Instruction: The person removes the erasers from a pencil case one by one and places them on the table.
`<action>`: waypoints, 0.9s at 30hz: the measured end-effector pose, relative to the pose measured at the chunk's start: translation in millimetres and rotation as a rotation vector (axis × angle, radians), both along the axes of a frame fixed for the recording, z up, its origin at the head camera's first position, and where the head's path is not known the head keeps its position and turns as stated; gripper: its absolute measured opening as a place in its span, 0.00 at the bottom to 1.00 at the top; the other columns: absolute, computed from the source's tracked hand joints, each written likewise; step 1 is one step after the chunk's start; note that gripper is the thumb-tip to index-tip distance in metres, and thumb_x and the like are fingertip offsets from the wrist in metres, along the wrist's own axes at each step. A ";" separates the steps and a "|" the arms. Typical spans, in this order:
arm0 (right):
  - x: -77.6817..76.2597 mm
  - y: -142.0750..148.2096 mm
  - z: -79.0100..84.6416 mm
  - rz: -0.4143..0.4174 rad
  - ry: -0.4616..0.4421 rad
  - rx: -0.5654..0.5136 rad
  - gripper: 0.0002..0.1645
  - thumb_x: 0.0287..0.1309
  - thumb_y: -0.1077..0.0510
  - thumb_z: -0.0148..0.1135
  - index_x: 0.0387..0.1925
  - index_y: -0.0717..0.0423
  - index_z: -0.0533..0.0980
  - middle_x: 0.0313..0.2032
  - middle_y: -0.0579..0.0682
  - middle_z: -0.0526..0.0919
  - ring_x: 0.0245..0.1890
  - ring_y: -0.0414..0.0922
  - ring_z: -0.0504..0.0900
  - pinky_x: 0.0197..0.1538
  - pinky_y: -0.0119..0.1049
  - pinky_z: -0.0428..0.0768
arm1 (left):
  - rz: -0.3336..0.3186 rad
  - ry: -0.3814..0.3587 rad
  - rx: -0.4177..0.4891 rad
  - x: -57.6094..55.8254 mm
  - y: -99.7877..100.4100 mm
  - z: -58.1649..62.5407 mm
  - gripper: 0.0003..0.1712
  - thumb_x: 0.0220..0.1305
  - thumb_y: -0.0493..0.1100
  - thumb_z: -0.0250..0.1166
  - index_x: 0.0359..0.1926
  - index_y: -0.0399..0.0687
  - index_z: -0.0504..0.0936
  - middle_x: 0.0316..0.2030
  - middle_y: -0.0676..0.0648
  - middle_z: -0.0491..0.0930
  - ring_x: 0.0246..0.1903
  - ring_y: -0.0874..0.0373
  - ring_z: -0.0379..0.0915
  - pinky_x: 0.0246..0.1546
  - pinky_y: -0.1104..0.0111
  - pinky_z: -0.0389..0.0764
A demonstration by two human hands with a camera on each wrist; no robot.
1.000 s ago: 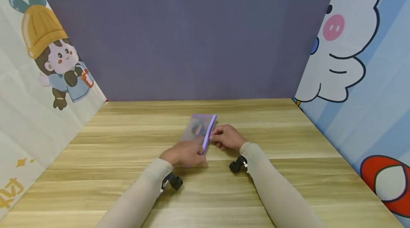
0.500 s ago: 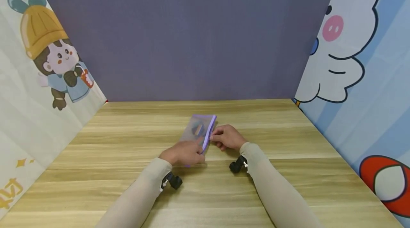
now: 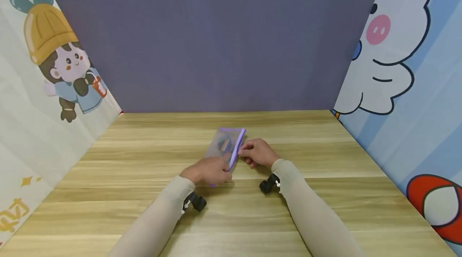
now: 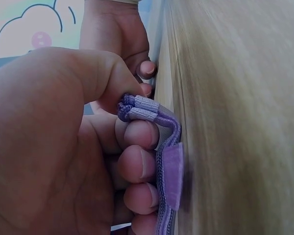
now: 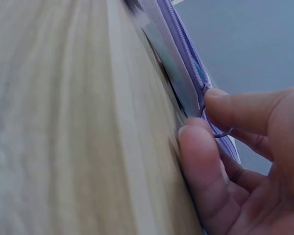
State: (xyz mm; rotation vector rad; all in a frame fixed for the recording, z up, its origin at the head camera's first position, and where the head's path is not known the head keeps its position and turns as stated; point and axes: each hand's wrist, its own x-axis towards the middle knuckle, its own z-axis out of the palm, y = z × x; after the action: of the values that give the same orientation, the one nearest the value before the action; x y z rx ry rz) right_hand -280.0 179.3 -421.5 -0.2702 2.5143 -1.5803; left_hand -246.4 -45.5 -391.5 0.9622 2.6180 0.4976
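Note:
A translucent zip pouch (image 3: 214, 148) with purple edging lies on the table, and a dark, roundish thing with a pale strip shows faintly inside it. At its near end my left hand (image 3: 207, 170) grips the corner. The left wrist view shows my thumb on the bunched purple zipper end (image 4: 142, 107), with the fingertips curled against the zipper tape. On the pouch's right side my right hand (image 3: 259, 152) pinches the purple cord pull (image 5: 224, 133) at the zipper slider (image 5: 206, 88) between thumb and forefinger. What is inside the pouch is too blurred to name.
The wood-grain table (image 3: 144, 209) stretches around the pouch. A grey-purple panel (image 3: 227, 40) rises along its far edge. Cartoon-printed sheets flank the table, a white one (image 3: 21, 100) at left and a blue one (image 3: 426, 128) at right.

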 end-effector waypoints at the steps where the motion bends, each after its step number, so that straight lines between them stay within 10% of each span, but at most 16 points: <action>1: -0.2 0.1 -0.1 0.001 -0.006 -0.003 0.05 0.64 0.59 0.67 0.39 0.55 0.84 0.30 0.54 0.83 0.24 0.45 0.81 0.24 0.39 0.82 | 0.000 -0.001 -0.002 -0.1 0.0 -0.1 0.18 0.63 0.52 0.56 0.17 0.55 0.71 0.43 0.43 0.83 0.14 0.64 0.67 0.16 0.69 0.68; 5: -1.6 -1.1 -0.4 0.012 -0.021 -0.012 0.06 0.63 0.58 0.68 0.39 0.56 0.84 0.30 0.54 0.83 0.25 0.45 0.81 0.24 0.39 0.82 | 0.004 -0.026 0.009 0.4 -1.9 -0.9 0.18 0.64 0.51 0.56 0.17 0.54 0.71 0.47 0.42 0.83 0.14 0.64 0.68 0.17 0.69 0.71; 10: -5.2 -2.8 -0.4 0.041 -0.021 -0.008 0.06 0.62 0.57 0.69 0.39 0.56 0.84 0.30 0.53 0.84 0.24 0.45 0.81 0.25 0.39 0.82 | 0.015 -0.061 0.020 0.8 -5.3 -2.0 0.18 0.64 0.51 0.56 0.17 0.55 0.70 0.18 0.49 0.75 0.13 0.63 0.66 0.16 0.68 0.71; 13: -7.3 -1.7 0.4 0.060 -0.043 -0.008 0.07 0.62 0.57 0.69 0.39 0.56 0.84 0.30 0.53 0.84 0.24 0.45 0.81 0.25 0.40 0.83 | 0.018 -0.055 0.019 0.9 -6.2 -3.2 0.18 0.64 0.51 0.56 0.17 0.54 0.71 0.44 0.42 0.85 0.13 0.63 0.68 0.17 0.67 0.73; 17: -10.8 3.3 2.7 0.105 -0.078 -0.013 0.07 0.61 0.58 0.69 0.39 0.57 0.84 0.30 0.53 0.84 0.24 0.45 0.82 0.26 0.39 0.83 | 0.019 -0.068 0.018 0.4 -4.9 -4.5 0.18 0.63 0.51 0.56 0.18 0.52 0.75 0.76 0.41 0.52 0.16 0.62 0.74 0.22 0.66 0.78; 27: -13.9 13.9 7.1 0.153 -0.084 -0.035 0.08 0.61 0.59 0.69 0.40 0.59 0.84 0.29 0.54 0.83 0.24 0.44 0.81 0.25 0.37 0.81 | 0.021 -0.126 0.057 -0.8 0.6 -3.9 0.15 0.62 0.51 0.57 0.22 0.52 0.79 0.77 0.44 0.48 0.19 0.60 0.78 0.24 0.65 0.81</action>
State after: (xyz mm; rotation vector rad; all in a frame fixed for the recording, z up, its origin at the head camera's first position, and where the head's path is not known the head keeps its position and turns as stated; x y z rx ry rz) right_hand -294.0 193.2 -414.4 -0.3826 2.3443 -1.5441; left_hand -247.2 -44.9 -395.4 0.8910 2.5158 0.6203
